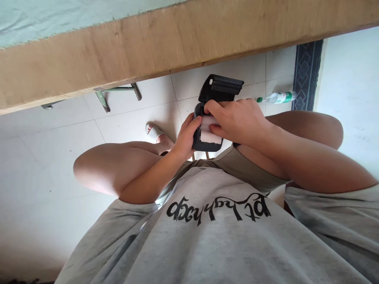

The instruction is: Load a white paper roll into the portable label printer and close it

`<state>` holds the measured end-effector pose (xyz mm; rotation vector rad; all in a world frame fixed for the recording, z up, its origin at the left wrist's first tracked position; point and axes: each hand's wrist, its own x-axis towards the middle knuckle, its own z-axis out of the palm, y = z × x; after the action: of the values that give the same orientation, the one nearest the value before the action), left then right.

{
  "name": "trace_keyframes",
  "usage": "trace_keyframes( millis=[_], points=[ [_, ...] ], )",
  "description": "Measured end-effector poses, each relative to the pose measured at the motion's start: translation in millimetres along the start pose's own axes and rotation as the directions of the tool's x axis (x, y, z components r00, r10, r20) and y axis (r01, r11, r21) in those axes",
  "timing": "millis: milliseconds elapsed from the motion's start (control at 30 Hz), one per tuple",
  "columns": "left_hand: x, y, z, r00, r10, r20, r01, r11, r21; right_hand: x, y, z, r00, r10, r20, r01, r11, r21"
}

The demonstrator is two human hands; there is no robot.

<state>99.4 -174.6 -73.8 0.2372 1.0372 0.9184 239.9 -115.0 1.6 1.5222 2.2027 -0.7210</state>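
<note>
A small black portable receipt printer (208, 146) is held above my lap with its hinged lid (222, 87) swung up. Inside its bay lies a white paper roll (211, 137), with a loose flap of paper toward me. My left hand (187, 136) grips the printer's left side, the thumb resting on the edge of the bay. From the right, my right hand (241, 118) reaches over the bay with curled fingers and thumb on the paper roll. Its fingers cover part of the roll and the far edge of the bay.
A wooden table edge (177, 39) with a pale green cloth (59, 15) crosses the top. Below it are green metal stool legs (118, 90) on the tiled floor. A plastic bottle (280, 98) lies at the right, near a dark patterned strip (308, 75) along the wall.
</note>
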Motion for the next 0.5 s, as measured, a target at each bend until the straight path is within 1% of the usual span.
trace_keyframes(
  millis=[133,233,300,367,433,500],
  points=[
    [0,1,0.5,1.0,-0.012,-0.003,0.012,1.0,-0.008,0,9,-8,0.999,-0.003,-0.032,0.007,0.994,0.113],
    [0,0,-0.5,0.999,-0.035,-0.022,0.034,0.999,-0.024,-5,18,-20,0.996,-0.051,-0.072,0.068,0.965,0.252],
    [0,0,-2.1,0.998,-0.059,-0.029,0.058,0.998,-0.034,-11,22,-29,0.989,-0.109,-0.096,0.137,0.918,0.373],
    [0,1,-3.8,0.997,-0.077,-0.027,0.076,0.996,-0.039,-16,26,-36,0.981,-0.158,-0.113,0.193,0.848,0.494],
    [0,1,-4.7,0.996,-0.083,-0.021,0.082,0.996,-0.041,-19,29,-39,0.975,-0.185,-0.118,0.219,0.781,0.585],
    [0,2,-4.4,0.996,-0.084,-0.013,0.083,0.996,-0.043,-19,31,-39,0.972,-0.193,-0.132,0.233,0.743,0.628]
  ],
)
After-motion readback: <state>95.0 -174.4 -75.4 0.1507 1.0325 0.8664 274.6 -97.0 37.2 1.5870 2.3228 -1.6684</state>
